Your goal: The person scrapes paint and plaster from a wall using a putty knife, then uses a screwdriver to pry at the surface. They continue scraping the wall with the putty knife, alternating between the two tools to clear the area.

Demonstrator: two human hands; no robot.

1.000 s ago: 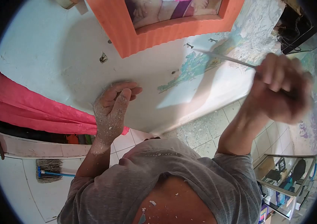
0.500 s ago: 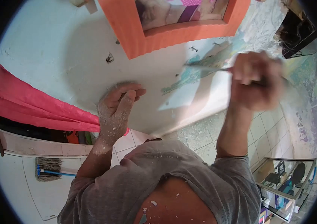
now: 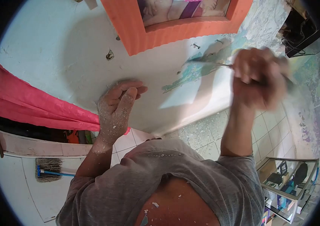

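Observation:
My right hand (image 3: 258, 81), smeared by motion, is closed around the handle of a scraper (image 3: 214, 63). Its thin metal blade points left, its tip at a patch of flaked paint (image 3: 195, 72) showing green and blue on the white wall (image 3: 148, 71). My fingers hide most of the handle. To the left, my left hand (image 3: 117, 107) rests with its outstretched fingers against the wall, thumb raised, holding nothing. White dust and paint flakes cover its back and wrist.
An orange picture frame (image 3: 133, 39) hangs above, with nails (image 3: 196, 46) and a hole (image 3: 109, 55) nearby. A pink curtain (image 3: 35, 101) spans the left, above a mop (image 3: 48, 170). Paint chips litter the tiled floor (image 3: 201, 132). A glass cabinet (image 3: 290, 180) stands lower right.
The scraper blade has shifted slightly up along the flaked patch as my right hand moves. My left hand keeps its place on the wall. The view has shifted slightly.

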